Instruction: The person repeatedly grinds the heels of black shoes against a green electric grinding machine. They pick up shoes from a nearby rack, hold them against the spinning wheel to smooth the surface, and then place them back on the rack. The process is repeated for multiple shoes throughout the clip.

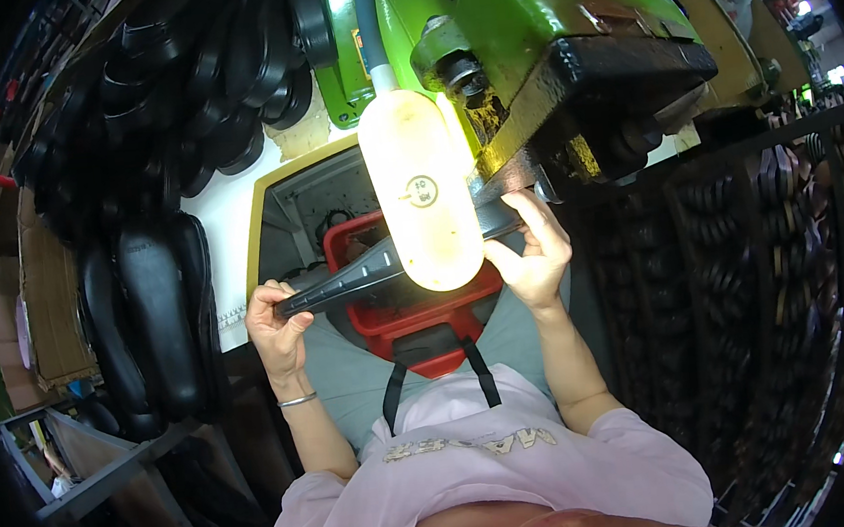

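Though racks dark, white tabletop beside left hand.

Black soles on white tabletop

Left hand closed in a pinch, right hand gripping too, forearms extended forward, well apart

Soles lie left of the lamp, the machine behind and right, a single sole and bin beneath.
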A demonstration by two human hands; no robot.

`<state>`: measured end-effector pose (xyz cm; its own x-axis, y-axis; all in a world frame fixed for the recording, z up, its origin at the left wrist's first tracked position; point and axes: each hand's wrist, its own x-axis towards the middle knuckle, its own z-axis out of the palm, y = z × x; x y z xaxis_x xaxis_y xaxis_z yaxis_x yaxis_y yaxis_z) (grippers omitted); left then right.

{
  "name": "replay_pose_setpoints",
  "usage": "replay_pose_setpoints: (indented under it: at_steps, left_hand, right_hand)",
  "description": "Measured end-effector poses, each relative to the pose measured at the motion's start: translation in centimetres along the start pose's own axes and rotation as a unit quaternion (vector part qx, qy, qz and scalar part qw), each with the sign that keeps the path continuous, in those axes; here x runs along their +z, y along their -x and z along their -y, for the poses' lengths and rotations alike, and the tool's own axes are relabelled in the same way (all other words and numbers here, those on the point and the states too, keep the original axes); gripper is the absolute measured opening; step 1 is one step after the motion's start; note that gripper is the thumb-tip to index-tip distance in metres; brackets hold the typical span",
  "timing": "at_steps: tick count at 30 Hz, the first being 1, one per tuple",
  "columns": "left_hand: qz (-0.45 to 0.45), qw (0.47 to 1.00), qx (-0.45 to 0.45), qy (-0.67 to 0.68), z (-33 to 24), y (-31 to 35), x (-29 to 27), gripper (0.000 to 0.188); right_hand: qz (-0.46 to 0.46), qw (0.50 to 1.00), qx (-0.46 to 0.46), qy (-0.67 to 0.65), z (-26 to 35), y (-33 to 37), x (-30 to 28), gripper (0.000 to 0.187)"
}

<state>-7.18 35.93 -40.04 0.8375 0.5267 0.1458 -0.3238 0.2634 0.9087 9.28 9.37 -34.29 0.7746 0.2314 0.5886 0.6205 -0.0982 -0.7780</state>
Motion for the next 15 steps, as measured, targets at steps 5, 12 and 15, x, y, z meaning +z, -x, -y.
replay_pose_setpoints:
  at_steps: [5, 12, 15]
  left_hand:
    - [0.012, 0.935, 0.095, -0.341, -2.6, -1.8, 5.5, 0.037]
    - [0.051, 0.875, 0.26, -0.404, -0.8, -4.8, 14.3, 0.024]
    - [0.057, 0.883, 0.277, -0.374, 0.8, -5.4, 14.5, 0.021]
  right_hand:
    - [-0.06, 0.996, 0.006, -0.062, -1.7, 0.5, -1.9, 0.066]
    - [-0.144, 0.985, 0.037, -0.092, -3.1, -0.4, -7.5, 0.067]
    - [-0.151, 0.986, 0.046, -0.062, -3.1, -0.6, -8.2, 0.066]
